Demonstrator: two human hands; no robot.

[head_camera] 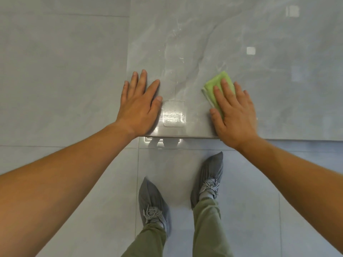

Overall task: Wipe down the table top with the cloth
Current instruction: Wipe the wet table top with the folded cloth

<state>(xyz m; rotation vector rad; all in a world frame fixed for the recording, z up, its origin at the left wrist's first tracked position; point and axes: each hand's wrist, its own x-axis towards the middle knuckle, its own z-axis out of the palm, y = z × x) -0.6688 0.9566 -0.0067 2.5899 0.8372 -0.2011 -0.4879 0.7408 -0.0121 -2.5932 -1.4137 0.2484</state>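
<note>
Presently the green cloth (218, 88) lies folded flat on the glossy grey table top (241, 43), near its front edge, at about two o'clock from the person's feet. Right hand (234, 115) lies on it, fingers spread and flat, pinning rather than pinching, apparently ready to push. Left hand (139, 104), at ten o'clock, rests palm-down and spread near the table's corner, empty, likely as a brace.

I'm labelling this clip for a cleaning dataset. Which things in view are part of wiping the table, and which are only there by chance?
Part of the job:
- green cloth, flat under the right hand
- glossy grey table top
- left hand, flat near the table's corner

Only there:
- tiled floor
- grey shoe covers
</note>
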